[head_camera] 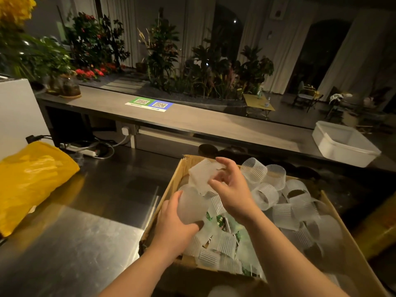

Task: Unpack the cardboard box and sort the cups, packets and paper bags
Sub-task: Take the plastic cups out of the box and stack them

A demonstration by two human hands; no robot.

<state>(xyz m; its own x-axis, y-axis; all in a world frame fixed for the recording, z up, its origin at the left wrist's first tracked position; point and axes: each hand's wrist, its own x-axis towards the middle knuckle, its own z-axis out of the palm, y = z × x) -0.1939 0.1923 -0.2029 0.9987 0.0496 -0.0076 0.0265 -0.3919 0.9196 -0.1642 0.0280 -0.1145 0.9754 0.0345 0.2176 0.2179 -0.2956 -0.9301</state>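
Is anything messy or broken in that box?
Messy, yes: the ribbed cups lie tumbled sideways in the cardboard box, not stacked, with green packets buried among them. The box's near left corner looks ragged. Nothing looks broken or spilled.

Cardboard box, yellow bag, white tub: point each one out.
cardboard box (172,187), head view, on its left wall.
yellow bag (32,181), head view, on the middle of its crinkled top.
white tub (338,151), head view, on its near side wall.
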